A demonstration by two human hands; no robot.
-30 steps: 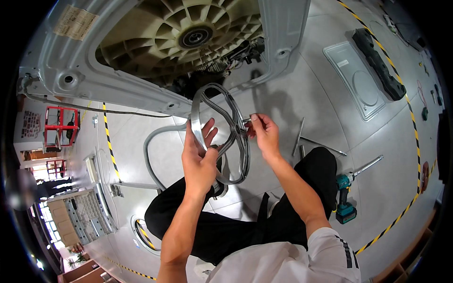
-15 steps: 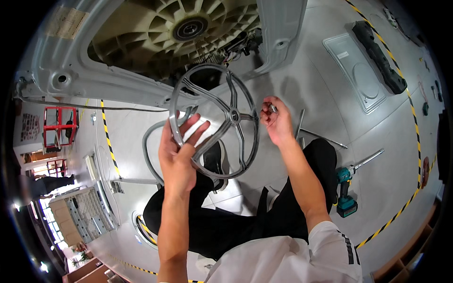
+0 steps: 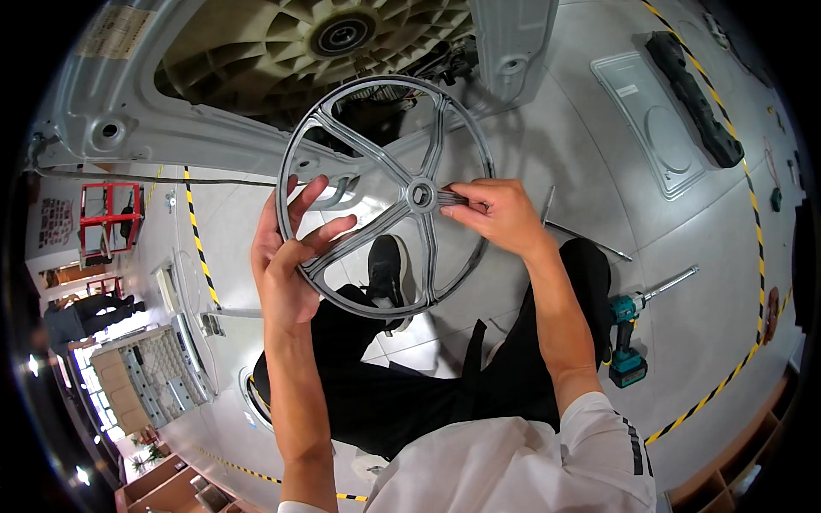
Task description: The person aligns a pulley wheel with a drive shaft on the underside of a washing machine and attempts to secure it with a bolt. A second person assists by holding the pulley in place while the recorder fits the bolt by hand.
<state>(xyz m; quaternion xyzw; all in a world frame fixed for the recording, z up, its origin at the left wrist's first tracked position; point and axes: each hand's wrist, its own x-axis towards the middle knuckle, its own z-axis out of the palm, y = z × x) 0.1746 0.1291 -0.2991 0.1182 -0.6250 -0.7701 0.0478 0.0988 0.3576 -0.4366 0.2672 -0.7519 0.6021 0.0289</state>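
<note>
A grey metal drum pulley wheel (image 3: 420, 196) with several spokes and a central hub hole faces me, tilted upright over my legs. My left hand (image 3: 291, 256) grips its left rim, thumb and fingers on either side. My right hand (image 3: 496, 214) is closed at the right spoke, its fingertips pinching it close to the hub. Whether a small metal piece is still inside the right fingers is hidden. Behind the wheel stands an opened washing machine cabinet (image 3: 64, 128), its cream ribbed tub (image 3: 274, 51) and round bearing (image 3: 342, 36) showing.
On the floor to the right lie a teal cordless impact wrench (image 3: 627, 342) with a long socket, a T-handle wrench (image 3: 590, 237), a grey metal panel (image 3: 641, 120) and a black elongated part (image 3: 693, 103). Yellow-black tape (image 3: 756, 256) runs along the floor. Another person (image 3: 90, 315) stands far left.
The wheel has turned to face me more squarely, and my left hand has moved left with it. My right hand, which pinched a small metal piece, has come left onto the wheel's spoke.
</note>
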